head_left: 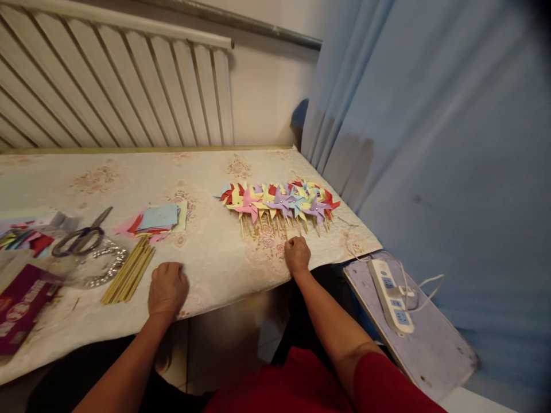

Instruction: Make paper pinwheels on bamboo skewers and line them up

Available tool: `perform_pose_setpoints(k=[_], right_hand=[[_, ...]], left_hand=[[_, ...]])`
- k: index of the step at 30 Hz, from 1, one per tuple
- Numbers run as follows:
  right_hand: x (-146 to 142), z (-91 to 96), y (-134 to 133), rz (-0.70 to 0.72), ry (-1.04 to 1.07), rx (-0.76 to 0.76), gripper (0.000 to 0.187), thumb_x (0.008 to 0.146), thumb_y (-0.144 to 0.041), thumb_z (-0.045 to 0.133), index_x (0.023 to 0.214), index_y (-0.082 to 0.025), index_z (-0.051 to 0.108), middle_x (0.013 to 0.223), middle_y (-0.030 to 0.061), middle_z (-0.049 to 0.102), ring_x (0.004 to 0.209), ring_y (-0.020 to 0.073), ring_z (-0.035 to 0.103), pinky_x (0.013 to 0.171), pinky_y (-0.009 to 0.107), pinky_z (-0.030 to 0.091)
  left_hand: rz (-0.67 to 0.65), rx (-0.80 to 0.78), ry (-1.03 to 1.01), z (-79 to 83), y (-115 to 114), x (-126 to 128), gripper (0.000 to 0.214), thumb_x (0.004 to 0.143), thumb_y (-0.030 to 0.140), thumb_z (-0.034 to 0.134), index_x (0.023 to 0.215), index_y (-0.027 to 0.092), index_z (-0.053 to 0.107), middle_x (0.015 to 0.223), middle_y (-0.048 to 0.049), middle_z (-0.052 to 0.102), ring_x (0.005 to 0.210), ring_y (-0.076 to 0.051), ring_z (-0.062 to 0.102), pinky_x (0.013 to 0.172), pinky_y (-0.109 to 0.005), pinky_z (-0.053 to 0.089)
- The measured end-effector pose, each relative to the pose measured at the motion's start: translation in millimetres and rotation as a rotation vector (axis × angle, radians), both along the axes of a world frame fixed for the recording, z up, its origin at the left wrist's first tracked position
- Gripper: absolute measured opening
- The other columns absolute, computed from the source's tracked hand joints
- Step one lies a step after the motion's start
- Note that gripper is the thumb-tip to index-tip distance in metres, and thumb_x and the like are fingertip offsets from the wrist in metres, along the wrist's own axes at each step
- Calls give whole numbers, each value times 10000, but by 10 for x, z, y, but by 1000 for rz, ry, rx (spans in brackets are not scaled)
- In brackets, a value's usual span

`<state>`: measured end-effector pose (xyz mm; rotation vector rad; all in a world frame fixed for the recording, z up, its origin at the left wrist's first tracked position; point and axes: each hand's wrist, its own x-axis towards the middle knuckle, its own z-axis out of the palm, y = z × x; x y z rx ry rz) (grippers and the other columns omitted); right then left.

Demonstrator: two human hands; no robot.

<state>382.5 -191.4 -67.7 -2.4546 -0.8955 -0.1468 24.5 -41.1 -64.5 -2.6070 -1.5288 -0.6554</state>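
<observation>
My left hand (167, 288) rests on the table's front edge, its fingers curled in and no object showing in them. Just left of it lies a bundle of thin wooden sticks (129, 272). My right hand (298, 255) makes a loose fist on the cloth, with nothing visible inside. Right beyond it sits a row of paper pinwheels (282, 202) in pink, purple, yellow, blue and red, their sticks pointing toward me. One stick end reaches close to my right knuckles; whether it touches them I cannot tell.
Square paper sheets (159, 218), scissors (81, 238), a clear bag of silvery pins (103, 264), paper strips (30, 241) and a purple box (23, 310) lie on the left. A power strip (391, 298) rests on a low stool at right. A blue curtain (430, 143) borders the table.
</observation>
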Motion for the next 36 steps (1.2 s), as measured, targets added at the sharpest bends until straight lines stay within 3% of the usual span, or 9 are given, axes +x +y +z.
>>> perform_pose_setpoints(k=[23,36], right_hand=[[-40,58,12,-29,-37,-31,143,929,-266,569,869,-195,678,942,36,624,746,140,550,648,266,317],[-37,43,19,-36,-30,-32,146,931,-283,572,861,-195,664,941,33,618,730,137,525,647,267,301]], left_hand=[[-16,78,34,-5,3,-9,258,875,193,440,1001,115,651,982,-157,601,958,-302,522,902,-436,454],[5,32,20,-18,3,-13,274,880,204,427,1018,125,650,1003,-158,602,995,-308,528,905,-446,453]])
